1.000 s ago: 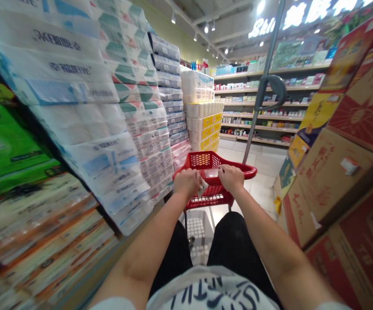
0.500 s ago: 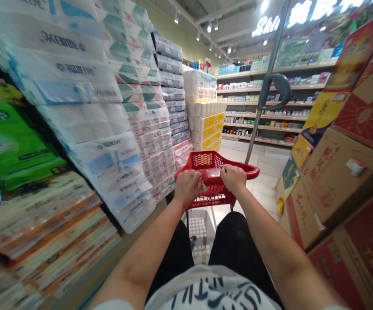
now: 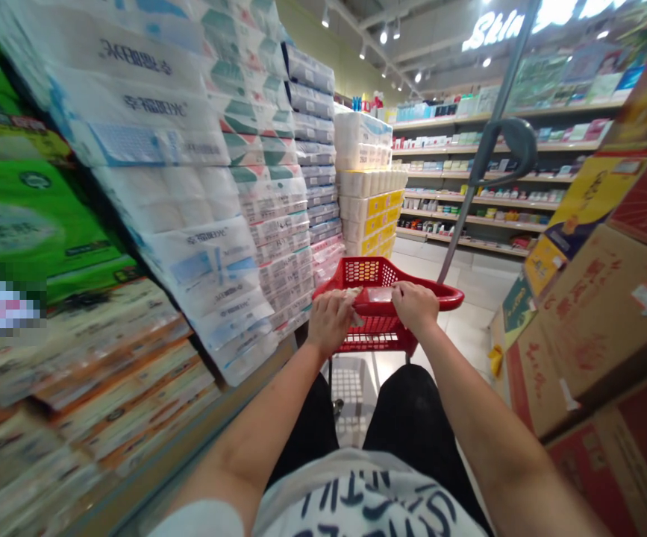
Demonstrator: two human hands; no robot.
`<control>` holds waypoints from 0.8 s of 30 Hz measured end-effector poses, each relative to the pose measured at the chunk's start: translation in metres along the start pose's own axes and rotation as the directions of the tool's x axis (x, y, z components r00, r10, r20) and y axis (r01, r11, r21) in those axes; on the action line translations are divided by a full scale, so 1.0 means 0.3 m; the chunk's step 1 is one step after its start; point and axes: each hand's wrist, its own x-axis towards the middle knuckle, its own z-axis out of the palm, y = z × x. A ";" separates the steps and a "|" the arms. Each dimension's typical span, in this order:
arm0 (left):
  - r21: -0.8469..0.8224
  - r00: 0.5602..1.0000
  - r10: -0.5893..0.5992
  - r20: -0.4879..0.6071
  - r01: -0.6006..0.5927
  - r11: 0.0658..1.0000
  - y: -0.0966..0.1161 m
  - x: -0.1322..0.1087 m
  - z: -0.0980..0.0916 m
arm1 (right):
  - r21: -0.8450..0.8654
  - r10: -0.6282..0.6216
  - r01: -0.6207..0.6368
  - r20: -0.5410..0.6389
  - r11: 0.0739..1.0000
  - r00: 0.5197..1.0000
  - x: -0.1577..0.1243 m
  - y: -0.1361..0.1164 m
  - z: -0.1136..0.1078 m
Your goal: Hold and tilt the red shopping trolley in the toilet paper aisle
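Both my hands grip the near rim of a red shopping cart basket (image 3: 379, 272) in a shop aisle. My left hand (image 3: 331, 321) is closed on the rim's left part and also pinches a small crumpled white paper (image 3: 352, 294) against it. My right hand (image 3: 414, 304) is closed on the rim a little to the right. The basket's inside looks bare from here. Below it a lower wire shelf of the cart (image 3: 351, 388) shows between my legs.
Stacked packs of toilet paper and tissue (image 3: 189, 186) line the left side, close to the cart. Red and brown cardboard cartons (image 3: 597, 313) are piled on the right. Shelves of goods (image 3: 469, 179) cross the far end. A grey pole with a hook (image 3: 496, 142) rises ahead on the right.
The view has shifted forward and swung left along the aisle; the stacks on the left slide past. Both hands keep their grip on the cart.
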 end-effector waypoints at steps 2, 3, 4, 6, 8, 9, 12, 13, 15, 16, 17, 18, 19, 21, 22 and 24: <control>-0.004 0.992 -0.117 0.042 0.117 0.993 0.001 0.032 -0.009 | -0.010 0.006 -0.006 -0.001 1.000 1.000 -0.001 -0.004 0.001; -0.002 0.982 -0.177 0.069 0.178 0.984 -0.002 0.054 -0.016 | -0.014 0.008 -0.008 -0.002 1.000 1.000 -0.001 -0.005 0.003; 0.002 0.975 -0.192 0.108 0.193 0.981 -0.008 0.075 -0.023 | -0.018 0.010 -0.010 -0.002 1.000 1.000 -0.002 -0.006 0.005; -0.002 0.976 -0.151 0.159 0.153 0.988 -0.027 0.092 -0.035 | -0.021 0.011 -0.011 -0.001 1.000 1.000 -0.002 -0.005 0.010; -0.016 0.988 -0.067 0.142 0.070 0.997 -0.050 0.067 -0.038 | -0.025 0.011 -0.011 0.000 1.000 1.000 -0.003 -0.003 0.014; -0.021 0.994 -0.029 0.109 0.032 0.999 -0.061 0.041 -0.036 | -0.028 0.012 -0.012 -0.001 1.000 1.000 -0.003 -0.003 0.016; -0.020 0.999 0.037 0.009 -0.037 0.999 -0.086 -0.033 -0.022 | -0.032 0.012 -0.012 -0.010 0.999 1.000 -0.003 -0.004 0.017; -0.023 0.999 0.034 -0.003 -0.034 0.999 -0.092 -0.043 -0.019 | -0.034 0.011 -0.012 -0.011 0.999 1.000 -0.003 -0.006 0.017; -0.041 1.000 -0.009 0.012 0.009 0.999 -0.102 -0.028 -0.019 | -0.040 0.011 -0.012 -0.009 0.999 1.000 -0.001 -0.009 0.016; -0.053 0.999 -0.040 0.035 0.042 0.998 -0.106 -0.008 -0.021 | -0.044 0.010 -0.011 -0.009 0.999 1.000 0.001 -0.010 0.015; -0.064 0.996 -0.068 0.062 0.072 0.995 -0.110 0.015 -0.025 | -0.048 0.008 -0.009 -0.010 0.999 1.000 0.002 -0.011 0.015; -0.068 0.993 -0.082 0.083 0.088 0.994 -0.114 0.035 -0.029 | -0.050 0.006 -0.006 -0.013 0.999 1.000 0.003 -0.011 0.015; -0.067 0.993 -0.078 0.092 0.084 0.994 -0.117 0.049 -0.032 | -0.051 0.002 -0.003 -0.015 0.999 1.000 0.004 -0.010 0.014; -0.059 0.997 -0.032 0.068 0.036 0.998 -0.122 0.048 -0.033 | -0.051 -0.003 0.002 -0.014 0.999 1.000 0.004 -0.008 0.013; -0.055 0.999 -0.002 0.040 0.004 0.998 -0.123 0.034 -0.030 | -0.049 -0.005 0.004 -0.012 0.999 1.000 0.004 -0.007 0.013; -0.052 0.999 0.042 -0.011 -0.042 0.998 -0.120 -0.002 -0.020 | -0.042 -0.007 0.006 -0.009 0.999 1.000 0.003 -0.005 0.012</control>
